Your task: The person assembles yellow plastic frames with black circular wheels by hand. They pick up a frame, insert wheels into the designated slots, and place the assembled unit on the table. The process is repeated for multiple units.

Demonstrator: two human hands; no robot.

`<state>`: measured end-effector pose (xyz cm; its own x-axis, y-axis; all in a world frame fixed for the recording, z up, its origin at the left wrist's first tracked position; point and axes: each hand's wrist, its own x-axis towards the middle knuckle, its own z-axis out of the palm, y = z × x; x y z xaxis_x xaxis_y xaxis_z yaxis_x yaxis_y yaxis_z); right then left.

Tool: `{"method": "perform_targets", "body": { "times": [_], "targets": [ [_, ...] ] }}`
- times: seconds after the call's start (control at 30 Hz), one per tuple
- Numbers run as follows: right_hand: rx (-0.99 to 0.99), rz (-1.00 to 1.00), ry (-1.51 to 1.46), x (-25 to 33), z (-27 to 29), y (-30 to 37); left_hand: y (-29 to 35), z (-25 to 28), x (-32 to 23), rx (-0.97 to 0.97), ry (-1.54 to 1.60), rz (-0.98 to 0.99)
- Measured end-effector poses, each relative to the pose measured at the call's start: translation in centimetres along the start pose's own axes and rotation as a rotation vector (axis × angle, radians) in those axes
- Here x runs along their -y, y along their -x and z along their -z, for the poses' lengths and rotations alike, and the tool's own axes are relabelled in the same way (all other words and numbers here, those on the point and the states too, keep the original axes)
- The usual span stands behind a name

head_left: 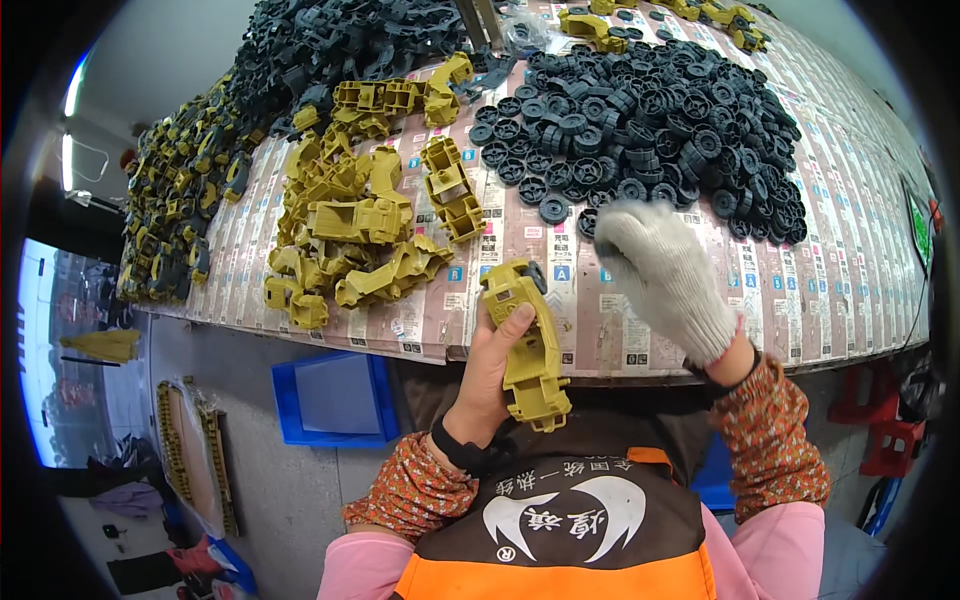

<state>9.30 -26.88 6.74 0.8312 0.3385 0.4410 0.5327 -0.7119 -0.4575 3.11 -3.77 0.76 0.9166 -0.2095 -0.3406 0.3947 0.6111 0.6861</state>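
My left hand (487, 365) is closed round a yellow plastic toy truck body (535, 365), held tilted in front of the table's near edge. One black wheel sits at the far end of the body, on its right side. My right hand (665, 275), in a white knitted glove, is closed with curled fingers just in front of the wheel pile. A dark edge, apparently a black toy wheel, shows at its fingertips; the glove hides most of it. The large heap of black toy wheels (650, 120) lies beyond that hand.
Loose yellow truck bodies (360, 220) lie left of centre. Dark plastic parts (330, 60) are heaped behind them, with yellow-and-dark toy vehicles (185, 190) piled at the far left. A blue bin (333, 400) stands below the table edge, and red stools (885, 430) stand at right.
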Motion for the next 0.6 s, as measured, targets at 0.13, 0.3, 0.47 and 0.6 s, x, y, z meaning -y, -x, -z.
{"method": "perform_targets", "body": {
  "times": [0.13, 0.3, 0.47, 0.6],
  "targets": [
    [0.173, -0.357, -0.589, 3.2, -0.7, 4.6, -0.5, -0.6, 0.1, 0.004, 0.036, -0.049],
    [0.133, -0.497, -0.741, 5.7, -2.4, 7.8, -0.6, -1.8, 0.2, -0.006, -0.015, -0.157],
    [0.064, -0.447, -0.646, 6.5, -2.4, 8.8, -0.6, -2.3, 0.4, -0.033, -0.085, -0.263],
    [0.076, -0.464, -0.675, 6.7, -2.2, 9.0, -0.5, -2.1, 0.8, -0.065, -0.166, -0.343]
  ]
}}
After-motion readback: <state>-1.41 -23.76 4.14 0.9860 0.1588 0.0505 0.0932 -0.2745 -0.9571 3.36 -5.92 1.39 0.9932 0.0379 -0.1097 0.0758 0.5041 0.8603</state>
